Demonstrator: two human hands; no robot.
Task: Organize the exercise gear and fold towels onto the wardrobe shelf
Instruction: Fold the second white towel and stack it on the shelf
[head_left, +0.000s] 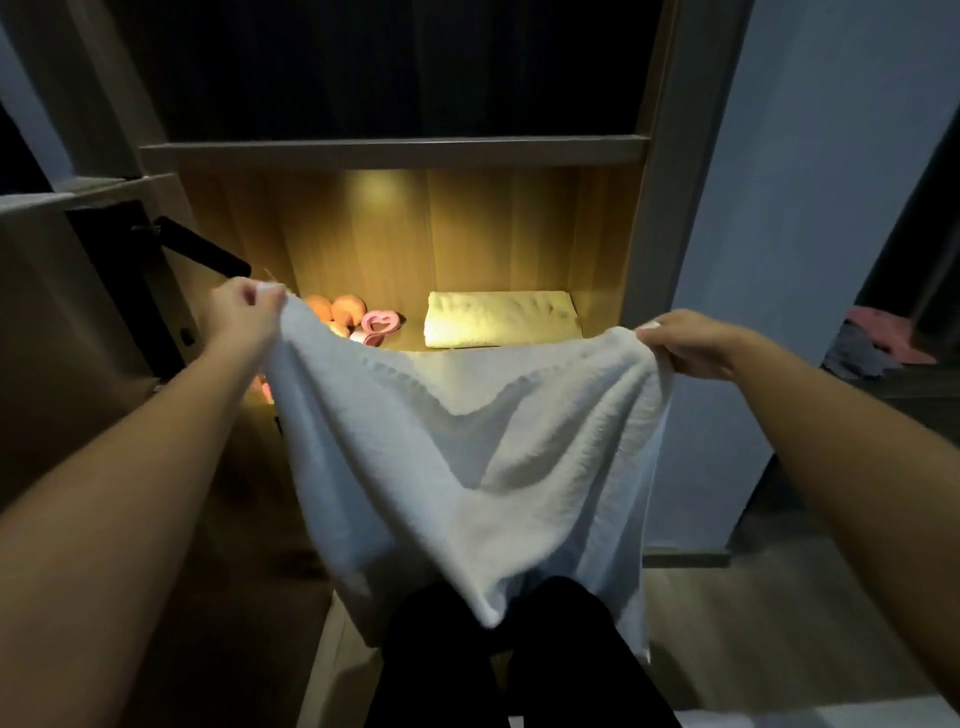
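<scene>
- white towel (467, 441) hangs spread in front of the wardrobe. the left hand (244, 312) pinches one top corner and the right hand (685, 343) grips the other, fingers curled round the cloth on both sides.
- and behind it?
- the lit shelf (410, 340). a folded towel (501, 318) lies on its right part, yellowish in the lamp light. to the left sit orange balls (337, 309) and a pink heart-shaped ring (382, 325) (small gear, hard to name).
- does the hanging cloth cover anything?
- it hides the shelf's front edge and whatever lies lower. more pink bits peep out by its left edge, too blurred to tell. its bottom drapes over dark trouser legs (519, 665).
- and around?
- a black door handle (202, 254) juts out at left, near the left hand. far right is a heap of clothes (878, 345), dim and partly cut off by a dark edge. the compartment above is black.
</scene>
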